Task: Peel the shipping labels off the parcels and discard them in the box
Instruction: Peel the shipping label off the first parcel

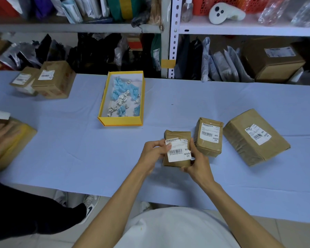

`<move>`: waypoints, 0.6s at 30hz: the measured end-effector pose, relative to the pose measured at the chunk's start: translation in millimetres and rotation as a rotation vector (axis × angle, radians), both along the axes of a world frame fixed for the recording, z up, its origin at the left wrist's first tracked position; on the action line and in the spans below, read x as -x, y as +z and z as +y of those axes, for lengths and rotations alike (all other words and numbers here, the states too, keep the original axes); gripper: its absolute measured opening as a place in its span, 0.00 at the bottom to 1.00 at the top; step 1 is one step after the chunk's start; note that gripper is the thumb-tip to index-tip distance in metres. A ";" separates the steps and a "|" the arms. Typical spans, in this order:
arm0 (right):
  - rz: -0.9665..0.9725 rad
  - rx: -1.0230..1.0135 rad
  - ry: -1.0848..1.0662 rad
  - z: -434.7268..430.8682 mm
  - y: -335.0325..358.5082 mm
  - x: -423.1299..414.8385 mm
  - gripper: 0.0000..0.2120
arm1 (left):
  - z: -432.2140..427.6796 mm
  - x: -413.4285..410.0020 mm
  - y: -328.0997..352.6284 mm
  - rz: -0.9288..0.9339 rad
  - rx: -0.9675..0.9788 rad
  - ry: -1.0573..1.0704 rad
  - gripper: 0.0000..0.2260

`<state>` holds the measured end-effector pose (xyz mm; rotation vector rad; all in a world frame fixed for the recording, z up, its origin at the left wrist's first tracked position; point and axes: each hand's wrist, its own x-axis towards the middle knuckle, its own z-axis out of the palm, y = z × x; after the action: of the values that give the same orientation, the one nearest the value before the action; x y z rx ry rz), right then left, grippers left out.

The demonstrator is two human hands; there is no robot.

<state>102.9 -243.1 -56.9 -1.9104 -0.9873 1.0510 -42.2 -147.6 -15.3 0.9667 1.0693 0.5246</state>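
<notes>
A small brown parcel (175,136) stands near the table's front edge, held between both hands. My right hand (198,164) grips its right side and bottom. My left hand (154,155) pinches the upper left corner of its white shipping label (178,152), which is partly lifted off the parcel. Two more brown parcels with labels lie to the right, a small one (208,136) and a larger one (254,137). The yellow box (120,121) sits at the table's middle, with crumpled white and blue label scraps inside.
Two labelled brown parcels (48,80) lie at the far left of the blue table (79,149). Another person's blurred hand rests on a parcel (9,140) at the left edge. Shelves packed with bags and parcels stand behind the table.
</notes>
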 end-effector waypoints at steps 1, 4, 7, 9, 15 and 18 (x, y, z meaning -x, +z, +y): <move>0.001 0.007 0.001 0.0 0.0 0.0 0.52 | 0.1 -0.6 -0.1 0.022 -0.018 0.004 0.11; 0.005 0.015 0.013 0.8 -0.3 0.2 0.53 | 4.6 1.6 -1.2 0.007 0.032 0.038 0.12; 0.015 0.014 0.018 1.1 0.5 0.6 0.54 | 9.6 8.8 -1.9 -0.044 0.081 0.071 0.08; 0.013 0.022 0.023 1.4 -1.1 1.1 0.54 | 10.3 11.5 -4.4 0.021 0.039 0.190 0.07; 0.025 0.038 0.008 3.1 -0.4 2.7 0.54 | 10.6 13.4 -11.3 0.057 -0.041 0.385 0.07; 0.019 0.041 0.016 2.3 0.1 3.6 0.55 | 10.2 11.1 -9.4 0.047 -0.044 0.394 0.07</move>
<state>99.3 -240.8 -56.8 -1.9246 -0.9782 1.1045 -53.4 -137.4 -24.7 0.8107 1.3044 0.8529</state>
